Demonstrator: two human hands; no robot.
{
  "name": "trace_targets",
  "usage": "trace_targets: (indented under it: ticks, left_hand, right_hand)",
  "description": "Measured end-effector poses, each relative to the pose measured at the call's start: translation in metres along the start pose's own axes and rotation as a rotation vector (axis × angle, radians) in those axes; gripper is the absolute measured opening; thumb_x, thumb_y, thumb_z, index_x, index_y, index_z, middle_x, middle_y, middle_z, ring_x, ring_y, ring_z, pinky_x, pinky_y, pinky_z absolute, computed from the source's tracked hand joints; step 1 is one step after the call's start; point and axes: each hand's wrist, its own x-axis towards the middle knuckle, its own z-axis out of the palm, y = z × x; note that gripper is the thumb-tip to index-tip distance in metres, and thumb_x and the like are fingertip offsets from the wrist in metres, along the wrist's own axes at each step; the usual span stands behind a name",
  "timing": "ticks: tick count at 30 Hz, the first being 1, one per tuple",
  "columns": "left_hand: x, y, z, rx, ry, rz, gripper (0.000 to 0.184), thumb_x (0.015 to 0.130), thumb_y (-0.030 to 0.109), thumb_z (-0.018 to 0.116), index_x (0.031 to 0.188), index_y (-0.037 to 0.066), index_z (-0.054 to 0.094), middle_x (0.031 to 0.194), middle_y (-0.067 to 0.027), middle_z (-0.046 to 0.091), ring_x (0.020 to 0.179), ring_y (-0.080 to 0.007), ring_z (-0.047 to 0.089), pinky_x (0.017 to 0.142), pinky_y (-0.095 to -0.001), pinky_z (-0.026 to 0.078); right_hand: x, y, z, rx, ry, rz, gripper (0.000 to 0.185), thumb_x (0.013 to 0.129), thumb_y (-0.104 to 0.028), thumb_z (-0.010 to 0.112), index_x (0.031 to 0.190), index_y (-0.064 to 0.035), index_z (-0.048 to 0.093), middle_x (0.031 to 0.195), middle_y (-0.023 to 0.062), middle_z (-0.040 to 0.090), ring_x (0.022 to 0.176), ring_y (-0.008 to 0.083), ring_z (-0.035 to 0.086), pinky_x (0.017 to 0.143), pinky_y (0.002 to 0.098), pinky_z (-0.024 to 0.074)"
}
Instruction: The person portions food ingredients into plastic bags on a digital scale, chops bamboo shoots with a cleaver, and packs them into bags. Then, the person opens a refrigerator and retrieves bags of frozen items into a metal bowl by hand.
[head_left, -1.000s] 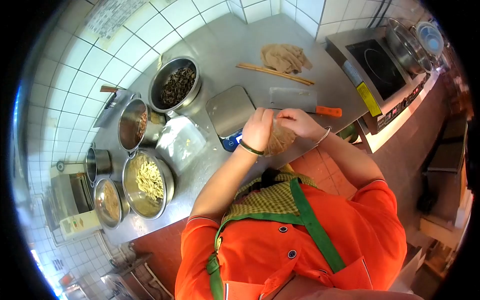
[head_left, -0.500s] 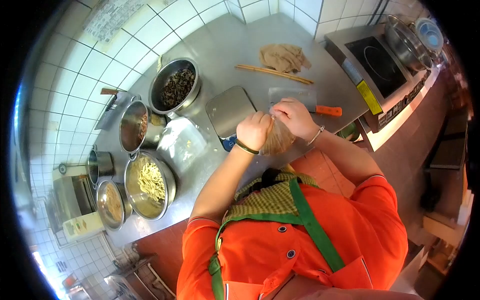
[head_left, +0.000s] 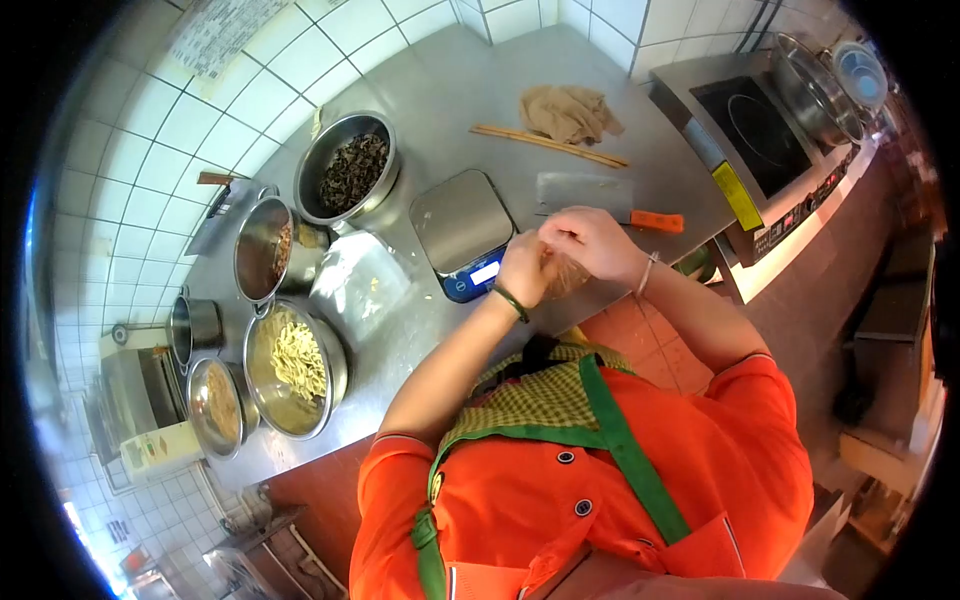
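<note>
My left hand (head_left: 525, 268) and my right hand (head_left: 592, 242) meet near the front edge of the steel counter. Both have their fingers closed on the gathered top of a clear plastic bag (head_left: 568, 279) with brownish contents. The fingers hide most of the bag's neck. Just left of my hands lies a kitchen scale (head_left: 462, 222) with a lit display, its steel plate bare. A cleaver (head_left: 585, 190) with an orange handle rests flat beyond my right hand.
Left are a bowl of dark fungus-like pieces (head_left: 352, 178), a pot (head_left: 262, 245), a bowl of pale yellow strips (head_left: 298, 362) and plastic bags (head_left: 365, 280). Chopsticks (head_left: 550, 146) and a cloth (head_left: 570, 113) lie behind the cleaver. An induction cooker (head_left: 752, 125) stands right.
My left hand has moved slightly right and down, closer to my right hand, uncovering the scale's lit display. The bag is now more hidden by my hands.
</note>
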Motion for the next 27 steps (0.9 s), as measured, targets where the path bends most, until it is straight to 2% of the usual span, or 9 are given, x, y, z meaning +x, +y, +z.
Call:
trace_targets:
  ticks: [1,4,9,14,15,16,20,25,27]
  left_hand:
    - [-0.001,0.005,-0.002,0.002,-0.013,-0.072,0.019,0.074,0.006,0.051,0.091,0.002,0.059,0.081,-0.0187,0.058,0.081,-0.0380,0.053,0.070,-0.0443,0.041]
    - [-0.001,0.001,-0.008,0.101,-0.084,0.049,0.014,0.079,0.007,0.049,0.087,0.002,0.060,0.083,-0.0193,0.059,0.078,-0.0382,0.055,0.069,-0.0404,0.045]
    - [-0.002,-0.021,-0.007,-0.072,0.062,0.233,0.014,0.084,0.010,0.047,0.080,0.002,0.057,0.079,-0.0160,0.059,0.073,-0.0329,0.057,0.067,-0.0377,0.045]
    - [-0.006,-0.037,0.009,-0.548,0.130,-0.501,0.012,0.087,0.011,0.048,0.093,0.001,0.047,0.073,-0.0118,0.057,0.067,-0.0216,0.057,0.064,-0.0274,0.045]
    - [-0.007,-0.031,0.010,-0.550,0.133,-0.505,0.012,0.087,0.011,0.048,0.093,0.001,0.047,0.073,-0.0118,0.057,0.067,-0.0216,0.057,0.064,-0.0274,0.045]
    - [-0.010,-0.023,0.011,-0.498,0.165,-0.409,0.017,0.084,0.006,0.051,0.098,0.001,0.042,0.073,-0.0122,0.058,0.066,-0.0226,0.058,0.063,-0.0280,0.046]
    - [-0.011,-0.006,0.010,-0.140,0.261,-0.220,0.040,0.075,-0.004,0.058,0.106,0.002,0.034,0.074,-0.0130,0.060,0.067,-0.0251,0.060,0.060,-0.0312,0.047]
    - [-0.010,-0.006,0.006,-0.110,0.259,-0.235,0.038,0.075,0.000,0.059,0.105,0.002,0.036,0.077,-0.0148,0.061,0.068,-0.0293,0.061,0.060,-0.0346,0.047]
    - [-0.010,-0.006,0.009,0.110,0.246,-0.077,0.035,0.075,0.002,0.058,0.104,0.002,0.038,0.075,-0.0154,0.060,0.066,-0.0338,0.059,0.059,-0.0381,0.047]
  right_hand:
    - [0.003,-0.002,0.003,0.019,0.029,0.029,0.013,0.080,-0.011,0.053,0.088,-0.0015,0.057,0.082,0.0149,0.060,0.076,0.0265,0.060,0.065,0.0343,0.0455]
    - [0.003,0.003,0.001,0.328,0.059,0.183,0.015,0.080,-0.008,0.055,0.092,-0.0001,0.057,0.083,0.0125,0.060,0.075,0.0233,0.058,0.066,0.0322,0.0443]
    - [-0.001,0.026,0.009,0.133,-0.117,0.089,0.017,0.077,-0.012,0.057,0.090,-0.0004,0.057,0.083,0.0136,0.061,0.074,0.0254,0.059,0.066,0.0336,0.0457]
    - [-0.010,0.043,0.028,0.036,-0.034,0.102,0.016,0.075,-0.013,0.060,0.086,-0.0004,0.058,0.082,0.0127,0.062,0.071,0.0234,0.059,0.065,0.0312,0.0460]
    - [-0.010,0.044,0.031,0.133,0.045,0.248,0.015,0.075,-0.013,0.061,0.084,-0.0007,0.059,0.080,0.0125,0.061,0.070,0.0245,0.059,0.065,0.0316,0.0461]
    - [-0.011,0.044,0.035,0.229,0.124,0.396,0.015,0.074,-0.013,0.061,0.082,-0.0011,0.059,0.077,0.0123,0.061,0.070,0.0256,0.058,0.065,0.0320,0.0461]
    - [-0.012,0.039,0.050,0.317,0.272,0.439,0.015,0.073,-0.014,0.062,0.081,-0.0016,0.061,0.074,0.0129,0.061,0.069,0.0281,0.058,0.064,0.0333,0.0460]
    - [-0.017,0.031,0.040,0.063,0.095,0.268,0.017,0.071,-0.015,0.063,0.082,-0.0021,0.062,0.078,0.0161,0.060,0.072,0.0303,0.058,0.065,0.0328,0.0456]
    - [-0.018,0.035,0.035,0.087,0.067,0.270,0.016,0.072,-0.015,0.063,0.082,-0.0014,0.062,0.077,0.0138,0.061,0.070,0.0279,0.058,0.065,0.0319,0.0455]
